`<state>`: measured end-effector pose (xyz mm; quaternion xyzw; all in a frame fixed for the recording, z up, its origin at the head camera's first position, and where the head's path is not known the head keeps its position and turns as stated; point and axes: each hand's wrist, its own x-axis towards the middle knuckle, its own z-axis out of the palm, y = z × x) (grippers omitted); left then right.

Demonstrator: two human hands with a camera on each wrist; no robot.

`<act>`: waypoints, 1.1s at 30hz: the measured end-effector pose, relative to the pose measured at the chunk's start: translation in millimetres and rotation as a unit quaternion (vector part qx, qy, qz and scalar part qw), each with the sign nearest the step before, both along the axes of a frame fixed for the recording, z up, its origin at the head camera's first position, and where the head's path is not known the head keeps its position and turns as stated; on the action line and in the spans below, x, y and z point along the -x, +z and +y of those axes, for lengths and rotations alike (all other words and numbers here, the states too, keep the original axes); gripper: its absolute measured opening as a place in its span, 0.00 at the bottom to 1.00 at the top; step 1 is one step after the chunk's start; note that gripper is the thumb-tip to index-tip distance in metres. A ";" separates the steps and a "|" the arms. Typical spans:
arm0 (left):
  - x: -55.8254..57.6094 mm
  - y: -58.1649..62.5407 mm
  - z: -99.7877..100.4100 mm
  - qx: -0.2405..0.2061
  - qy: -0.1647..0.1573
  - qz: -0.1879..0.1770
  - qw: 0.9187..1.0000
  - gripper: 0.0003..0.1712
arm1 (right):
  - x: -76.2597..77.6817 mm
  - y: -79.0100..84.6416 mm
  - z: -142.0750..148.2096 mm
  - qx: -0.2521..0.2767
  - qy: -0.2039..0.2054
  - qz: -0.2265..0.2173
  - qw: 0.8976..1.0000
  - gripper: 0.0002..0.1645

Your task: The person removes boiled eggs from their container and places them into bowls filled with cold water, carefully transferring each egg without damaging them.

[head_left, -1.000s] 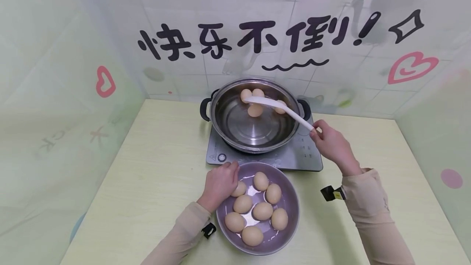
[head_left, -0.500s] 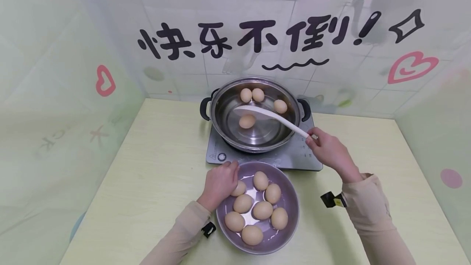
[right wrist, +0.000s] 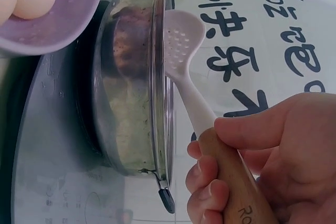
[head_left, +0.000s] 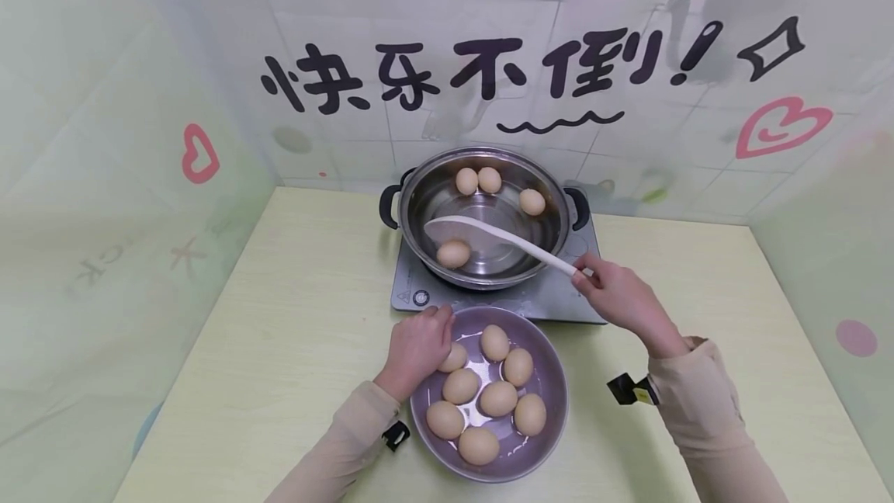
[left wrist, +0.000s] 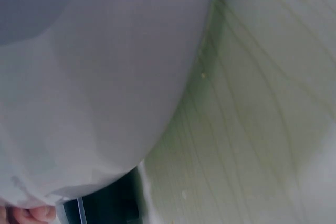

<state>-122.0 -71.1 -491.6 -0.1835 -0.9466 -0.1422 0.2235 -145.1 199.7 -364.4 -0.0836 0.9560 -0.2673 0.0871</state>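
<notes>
My right hand (head_left: 621,297) grips the wooden handle (right wrist: 231,179) of a white slotted spoon (head_left: 517,239). The spoon's perforated head (right wrist: 184,38) reaches over the rim into a steel pot (head_left: 482,283). Just on the near side of that head lies a brown egg (head_left: 454,254); whether they touch, I cannot tell. Three more eggs (head_left: 532,202) sit along the pot's back wall. My left hand (head_left: 417,349) holds the far-left rim of a lavender bowl (head_left: 552,441) with several eggs (head_left: 499,399) in it. Its fingertips (left wrist: 42,214) show against the bowl's underside.
Under the pot is a grey induction cooker (head_left: 559,305), directly behind the bowl. Black handles (head_left: 389,206) stick out at the pot's sides. A pale wooden table (head_left: 300,317) carries everything, with printed wall sheets (head_left: 335,154) at the back and both sides.
The slotted spoon has swept toward the near left inside the pot, and one egg has shifted the same way. My right hand came slightly nearer; the left hand stays on the bowl.
</notes>
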 end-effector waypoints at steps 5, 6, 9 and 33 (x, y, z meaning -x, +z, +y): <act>0.0 0.1 -0.1 0.001 -0.002 0.000 1.000 0.06 | -6.9 -0.7 -0.6 0.001 0.003 0.001 1.000 0.10; 0.0 0.1 0.0 0.001 -0.002 -0.001 1.000 0.06 | -8.5 -0.8 -0.6 0.002 0.004 0.002 1.000 0.10; -0.3 0.2 0.1 0.001 -0.001 -0.006 1.000 0.07 | -13.6 -1.3 -0.6 0.005 0.008 0.002 1.000 0.10; -0.2 1.2 0.4 -0.003 0.000 -0.008 1.000 0.09 | -23.8 -0.6 5.6 0.022 0.020 -0.008 1.000 0.11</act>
